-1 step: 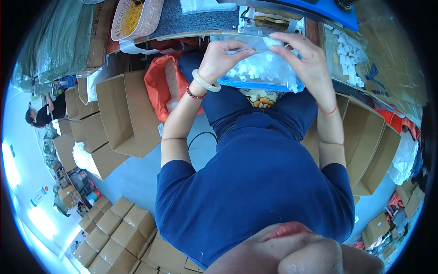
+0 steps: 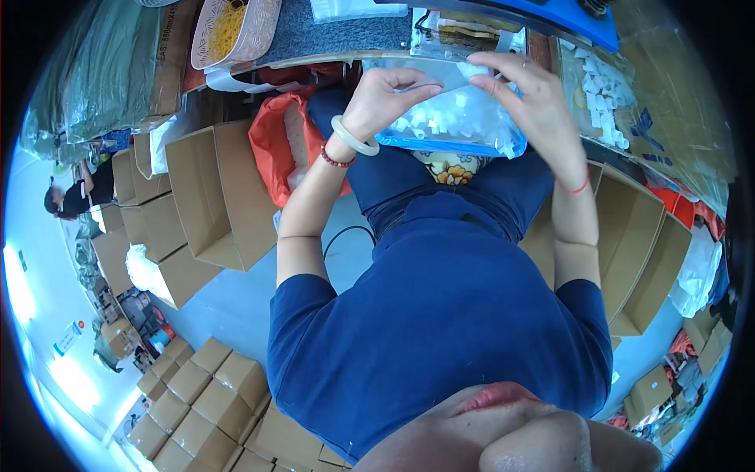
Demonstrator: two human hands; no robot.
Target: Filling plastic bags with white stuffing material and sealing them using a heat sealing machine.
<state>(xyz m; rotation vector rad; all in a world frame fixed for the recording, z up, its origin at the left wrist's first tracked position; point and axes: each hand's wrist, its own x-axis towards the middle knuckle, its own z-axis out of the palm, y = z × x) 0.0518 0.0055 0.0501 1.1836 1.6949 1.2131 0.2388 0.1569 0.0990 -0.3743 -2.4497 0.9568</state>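
My left hand [image 2: 384,101] pinches a thin clear plastic bag [image 2: 428,82] between thumb and fingers. Facing it, my right hand [image 2: 533,98] holds a small white plastic piece [image 2: 473,70] in its fingertips. Both hands are raised at the table's front edge, a short gap apart. Beneath them, over my lap, is a blue-edged clear bag [image 2: 448,147] with many small white tubular pieces [image 2: 437,126] in it. Whether the piece touches the small bag's mouth is too fine to make out.
White pieces [image 2: 602,98] lie in a heap on the table at right. A woven basket [image 2: 263,27] with yellow bands stands at back left. Open cardboard boxes [image 2: 208,200] flank me, and an orange-red bag [image 2: 271,149] is by my left knee. Another person [image 2: 94,185] is far left.
My right hand has shifted slightly to the right with the white piece, widening the gap between the hands. The left hand has barely moved.
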